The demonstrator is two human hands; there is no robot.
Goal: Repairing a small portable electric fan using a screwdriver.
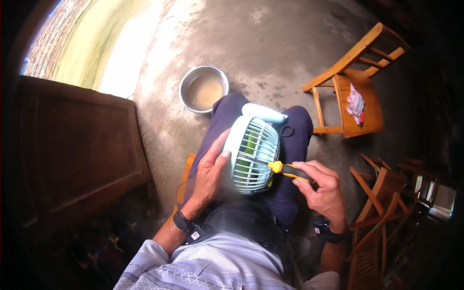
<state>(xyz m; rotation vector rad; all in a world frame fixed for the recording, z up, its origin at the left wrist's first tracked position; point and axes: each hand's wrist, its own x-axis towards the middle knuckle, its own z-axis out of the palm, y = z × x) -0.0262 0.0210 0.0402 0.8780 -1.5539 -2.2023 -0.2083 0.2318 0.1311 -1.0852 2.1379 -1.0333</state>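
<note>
A small light-blue electric fan lies tilted on my lap, its slatted grille facing right and a green blade showing behind the bars. My left hand holds the fan by its left rim, with the thumb and fingers pressed along the edge. In my right hand is a screwdriver with a black and yellow handle. Its shaft points left into the grille; where the tip ends is hidden among the bars. The fan's rounded base rests toward my knees, and a dark cord loop lies beside it.
On the concrete floor ahead stands a metal basin of murky water. A wooden chair with a pinkish cloth is at the right. Folded wooden chairs lean at the lower right. A dark wooden panel stands at the left.
</note>
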